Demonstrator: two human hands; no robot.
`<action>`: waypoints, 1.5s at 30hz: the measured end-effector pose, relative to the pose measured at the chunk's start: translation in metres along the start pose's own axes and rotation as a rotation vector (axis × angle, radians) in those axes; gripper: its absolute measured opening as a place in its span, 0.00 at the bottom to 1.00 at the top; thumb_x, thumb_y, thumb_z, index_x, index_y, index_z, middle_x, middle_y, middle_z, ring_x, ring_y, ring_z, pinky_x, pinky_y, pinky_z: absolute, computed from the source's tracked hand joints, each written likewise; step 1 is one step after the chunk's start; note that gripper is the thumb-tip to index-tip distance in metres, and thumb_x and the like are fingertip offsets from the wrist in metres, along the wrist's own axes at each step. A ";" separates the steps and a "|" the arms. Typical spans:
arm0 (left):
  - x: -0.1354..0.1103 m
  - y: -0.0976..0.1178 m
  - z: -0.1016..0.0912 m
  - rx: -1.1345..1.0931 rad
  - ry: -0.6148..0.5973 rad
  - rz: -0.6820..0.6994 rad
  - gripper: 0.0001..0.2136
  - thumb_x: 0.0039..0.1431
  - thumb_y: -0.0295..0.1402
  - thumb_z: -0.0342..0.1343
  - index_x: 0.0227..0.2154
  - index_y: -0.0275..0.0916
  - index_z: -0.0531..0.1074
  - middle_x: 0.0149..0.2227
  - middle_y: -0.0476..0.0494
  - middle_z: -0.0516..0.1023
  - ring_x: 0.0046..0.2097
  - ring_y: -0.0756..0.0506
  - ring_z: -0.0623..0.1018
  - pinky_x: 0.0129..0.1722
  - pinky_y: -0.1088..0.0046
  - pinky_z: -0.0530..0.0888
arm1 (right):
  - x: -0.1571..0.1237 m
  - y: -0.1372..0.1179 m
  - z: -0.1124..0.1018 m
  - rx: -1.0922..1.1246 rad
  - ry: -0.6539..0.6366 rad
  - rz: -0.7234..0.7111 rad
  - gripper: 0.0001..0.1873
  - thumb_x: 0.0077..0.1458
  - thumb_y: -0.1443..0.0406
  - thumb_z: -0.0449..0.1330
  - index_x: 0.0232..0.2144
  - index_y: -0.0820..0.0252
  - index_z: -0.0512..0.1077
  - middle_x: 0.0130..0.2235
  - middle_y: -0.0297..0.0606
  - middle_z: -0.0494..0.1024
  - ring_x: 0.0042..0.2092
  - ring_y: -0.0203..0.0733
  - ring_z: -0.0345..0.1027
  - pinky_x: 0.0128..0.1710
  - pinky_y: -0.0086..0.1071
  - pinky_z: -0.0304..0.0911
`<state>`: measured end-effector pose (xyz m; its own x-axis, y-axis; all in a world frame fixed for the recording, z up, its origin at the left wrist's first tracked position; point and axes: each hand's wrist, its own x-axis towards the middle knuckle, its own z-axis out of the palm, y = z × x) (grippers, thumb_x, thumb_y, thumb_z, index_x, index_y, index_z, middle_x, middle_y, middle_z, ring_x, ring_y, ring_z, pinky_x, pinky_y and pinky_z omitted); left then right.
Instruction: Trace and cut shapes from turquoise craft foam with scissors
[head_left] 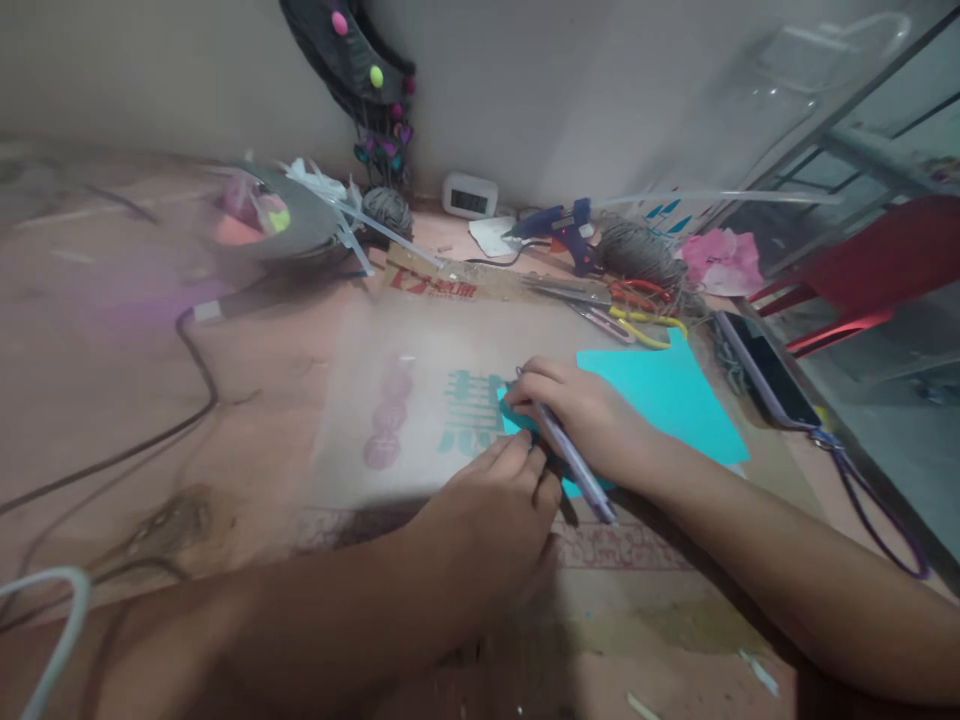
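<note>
Marking step, as we judge it: right hand [581, 415] closes its fingers around a lilac pen [574, 460]. The barrel slants back toward the wrist and the writing end sits at the near-left corner of the teal paper sheet [667, 395]. This sheet lies flat on the printed cardboard [405, 400], which rests on the table [112, 350].

Left hand [487, 505] holds nothing. Its fingers are drawn close together, tips pressed down at that same corner, just beside the right hand's fingers. We cannot tell whether the pen tip touches the paper, since the hands hide it.

Our judgement: a clean line here calls for the left fingertips to hold the corner pinned and for light, slow pen pressure, as thin paper may slide on cardboard.

Beyond lie scissors [634, 300], glue gun [559, 228] and phone [765, 365], well apart from both hands.
</note>
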<state>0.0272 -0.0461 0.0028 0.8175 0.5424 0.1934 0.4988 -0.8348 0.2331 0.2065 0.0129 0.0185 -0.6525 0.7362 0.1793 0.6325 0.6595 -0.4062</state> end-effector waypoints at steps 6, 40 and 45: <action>-0.006 0.000 0.008 0.022 0.066 -0.023 0.21 0.64 0.39 0.53 0.53 0.28 0.74 0.55 0.31 0.77 0.58 0.33 0.74 0.60 0.57 0.71 | 0.018 0.026 0.012 -0.003 0.322 0.009 0.06 0.65 0.65 0.58 0.39 0.56 0.75 0.42 0.43 0.76 0.45 0.47 0.71 0.46 0.41 0.66; 0.003 -0.026 -0.010 -0.624 0.333 -0.339 0.05 0.66 0.35 0.53 0.37 0.40 0.71 0.40 0.46 0.75 0.46 0.43 0.72 0.48 0.60 0.68 | -0.002 -0.019 -0.005 1.110 0.176 0.397 0.21 0.64 0.51 0.55 0.23 0.57 0.65 0.17 0.24 0.60 0.18 0.31 0.47 0.18 0.28 0.43; 0.005 -0.025 -0.011 -0.624 0.300 -0.271 0.10 0.68 0.32 0.50 0.30 0.39 0.69 0.35 0.48 0.75 0.41 0.46 0.71 0.46 0.62 0.65 | 0.003 -0.030 -0.011 1.013 0.191 0.346 0.24 0.55 0.44 0.64 0.26 0.57 0.68 0.25 0.31 0.68 0.28 0.36 0.62 0.28 0.30 0.59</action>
<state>0.0152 -0.0212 0.0087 0.5310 0.7987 0.2831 0.3425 -0.5079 0.7904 0.1900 -0.0029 0.0405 -0.3743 0.9272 0.0141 0.0744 0.0452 -0.9962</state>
